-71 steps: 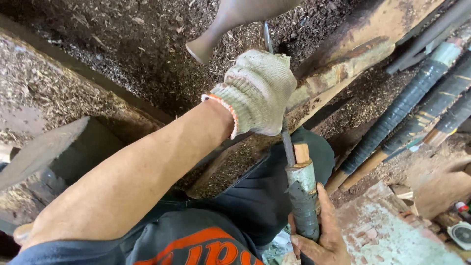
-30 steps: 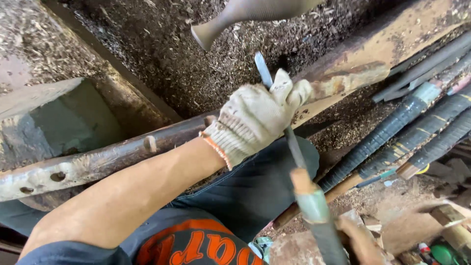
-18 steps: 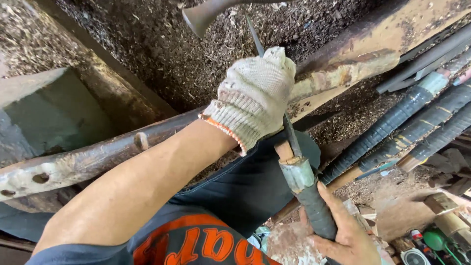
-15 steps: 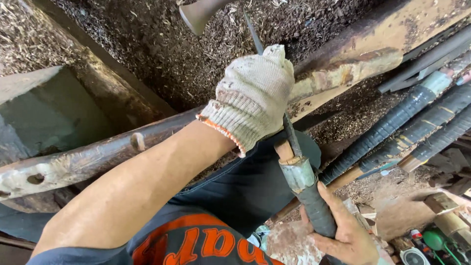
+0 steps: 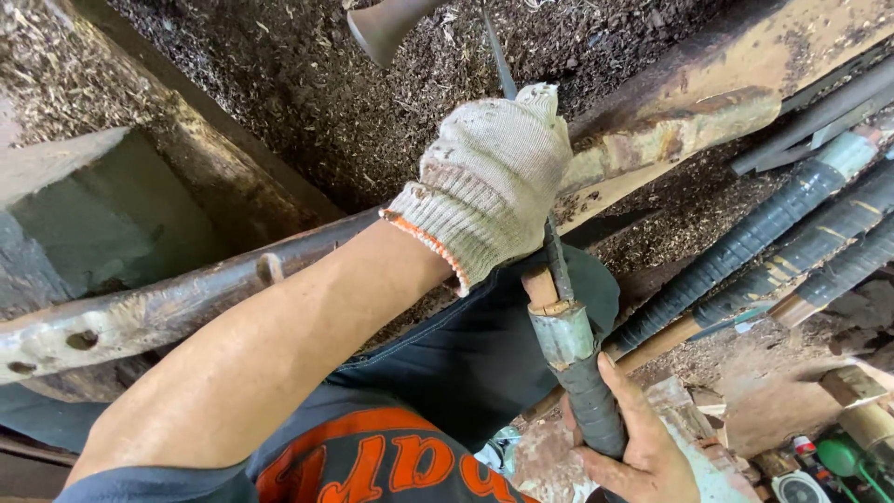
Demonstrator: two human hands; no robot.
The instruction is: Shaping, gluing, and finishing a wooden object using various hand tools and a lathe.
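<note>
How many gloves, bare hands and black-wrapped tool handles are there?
Gloved hand (left hand): 1
Bare hand (right hand): 1
Black-wrapped handles: 4, one held, three lying at right
Total: 6

Wood shavings (image 5: 279, 84) cover the ground thickly. A rusty metal bar (image 5: 140, 312) with bolt holes runs across the left, beside a grey-green block (image 5: 112, 224). A worn wooden rail (image 5: 689, 112) slants at upper right — below it lie several spare tape-wrapped tool handles (image 5: 773, 233). A green can (image 5: 843, 456) sits at the lower right corner.
</note>
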